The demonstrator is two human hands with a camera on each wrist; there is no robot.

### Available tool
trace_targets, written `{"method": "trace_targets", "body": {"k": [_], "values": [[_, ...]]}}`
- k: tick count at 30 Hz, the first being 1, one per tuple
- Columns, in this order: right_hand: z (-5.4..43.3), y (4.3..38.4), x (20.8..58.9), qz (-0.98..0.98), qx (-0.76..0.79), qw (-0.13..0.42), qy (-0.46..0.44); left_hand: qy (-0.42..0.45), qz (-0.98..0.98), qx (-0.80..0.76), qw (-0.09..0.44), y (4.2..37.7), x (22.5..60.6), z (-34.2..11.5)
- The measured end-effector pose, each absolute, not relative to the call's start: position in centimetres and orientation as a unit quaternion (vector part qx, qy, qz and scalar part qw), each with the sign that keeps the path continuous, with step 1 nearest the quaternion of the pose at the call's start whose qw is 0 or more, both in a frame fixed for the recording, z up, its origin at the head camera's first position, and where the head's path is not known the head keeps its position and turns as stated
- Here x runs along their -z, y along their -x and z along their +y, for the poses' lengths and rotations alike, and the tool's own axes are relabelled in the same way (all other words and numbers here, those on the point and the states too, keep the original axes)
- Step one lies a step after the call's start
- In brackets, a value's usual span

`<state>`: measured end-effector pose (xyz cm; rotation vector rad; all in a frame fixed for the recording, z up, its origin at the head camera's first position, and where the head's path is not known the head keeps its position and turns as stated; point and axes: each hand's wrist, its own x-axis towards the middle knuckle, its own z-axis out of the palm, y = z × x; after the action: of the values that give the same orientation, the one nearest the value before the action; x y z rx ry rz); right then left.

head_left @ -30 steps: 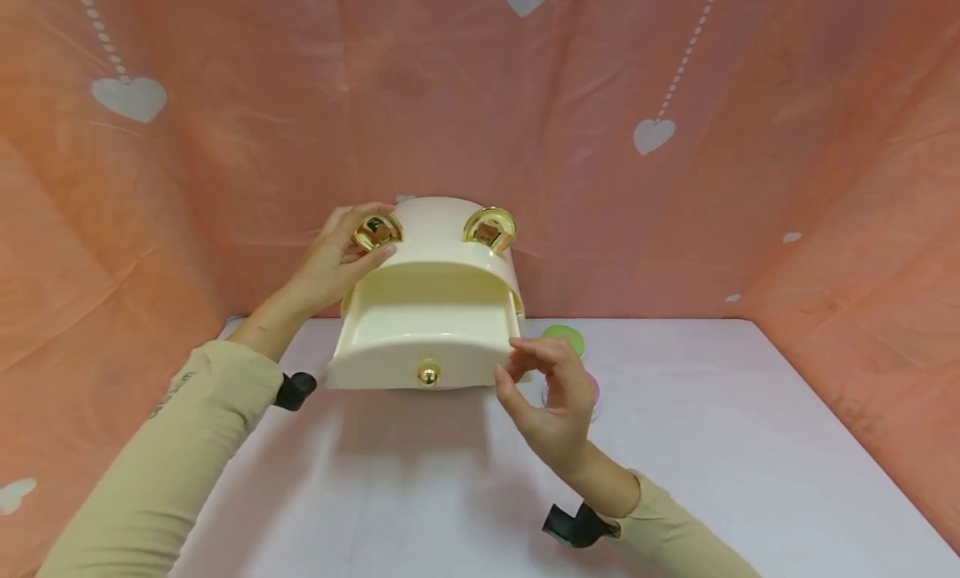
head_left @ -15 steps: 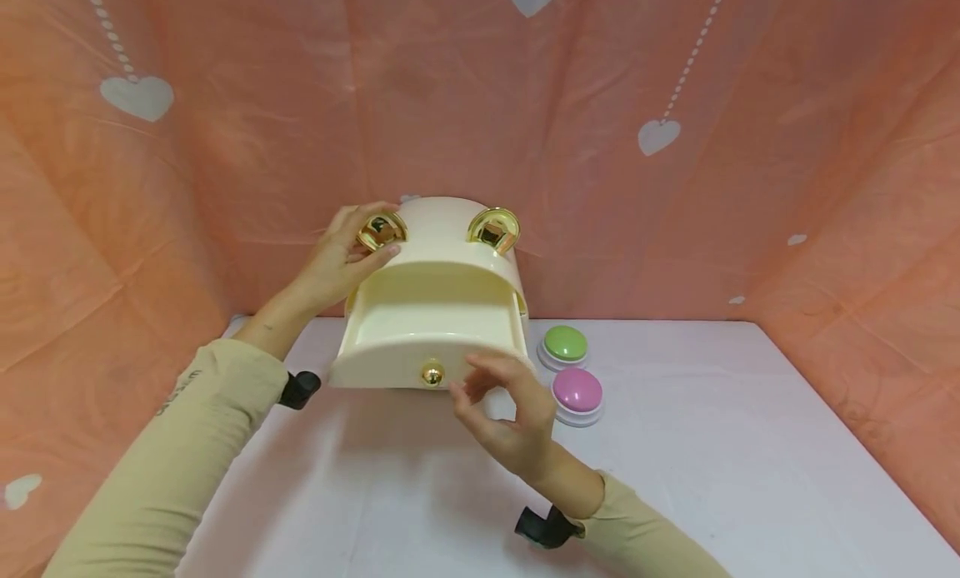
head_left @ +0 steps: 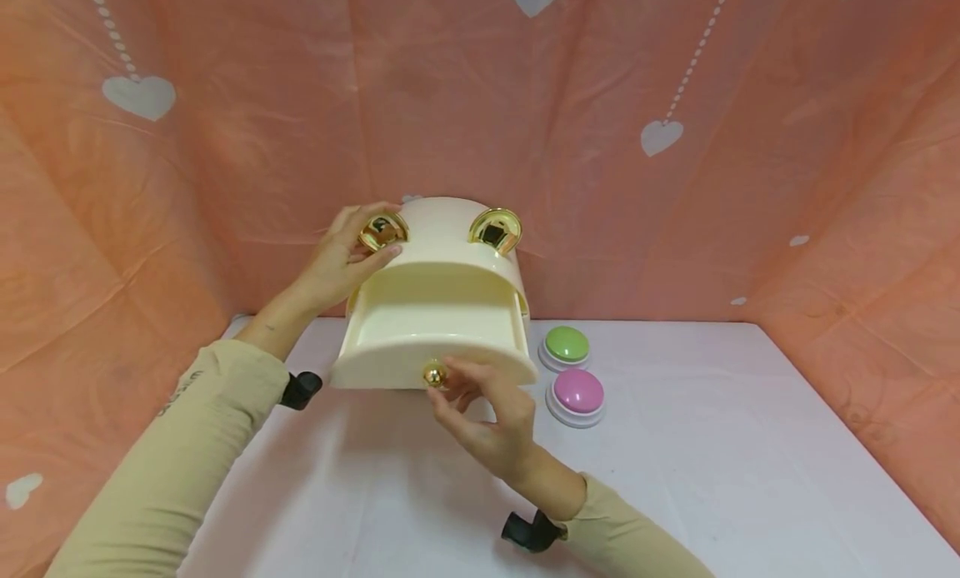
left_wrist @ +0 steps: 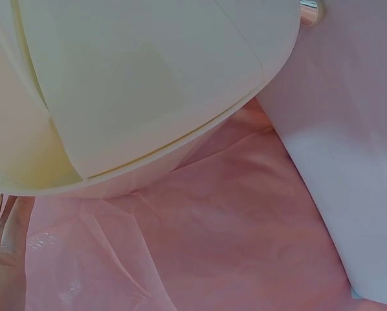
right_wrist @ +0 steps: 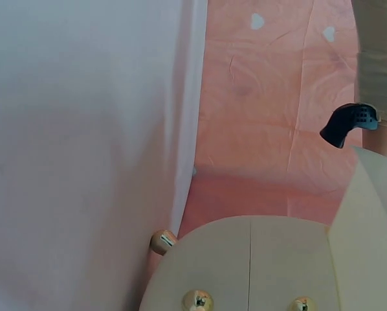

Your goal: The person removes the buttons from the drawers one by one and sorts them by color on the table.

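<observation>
I've got a cream drawer box (head_left: 452, 228) with shiny gold ears (head_left: 495, 228) and gold knob (head_left: 432, 374), a lime-green button (head_left: 567, 343), an orchid-pink button (head_left: 578, 391), pale lilac-white table (head_left: 712, 445), peachy-pink backdrop (head_left: 450, 103) patterned with white hearts (head_left: 139, 97) and dotted strings (head_left: 698, 55), plus beige sleeves (head_left: 165, 470) and black wrist mounts (head_left: 302, 391).

Dark lettering (head_left: 180, 392) runs along the person's left sleeve (head_left: 176, 461), close to the cuff, on the near left side of the cream drawer box (head_left: 441, 226). It is too small and slanted to spell out with certainty, and no other wording or number can be read, on the box or around it.
</observation>
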<state>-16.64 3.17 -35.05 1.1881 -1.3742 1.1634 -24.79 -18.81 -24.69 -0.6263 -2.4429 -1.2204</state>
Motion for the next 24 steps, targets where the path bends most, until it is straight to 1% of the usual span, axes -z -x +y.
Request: {"method": "trace_targets", "body": {"k": [4, 13, 20, 24], "values": [[2.8, 16.6, 35.2, -0.57, -0.469, 0.467, -0.486, 0.224, -0.858, 0.432, 0.165, 24.7, 24.7, -18.9], [2.2, 17.0, 34.8, -0.578, -0.454, 0.476, -0.484, 0.23, -0.856, 0.43, 0.171, 24.9, 24.8, -19.0], [2.0, 17.9, 34.4, -0.61, -0.448, 0.473, -0.452, 0.225, -0.859, 0.427, 0.169, 24.8, 24.8, -19.0], [2.0, 18.9, 34.3, -0.627, -0.456, 0.462, -0.431, 0.223, -0.86, 0.426, 0.168, 24.6, 24.7, -18.8]]}}
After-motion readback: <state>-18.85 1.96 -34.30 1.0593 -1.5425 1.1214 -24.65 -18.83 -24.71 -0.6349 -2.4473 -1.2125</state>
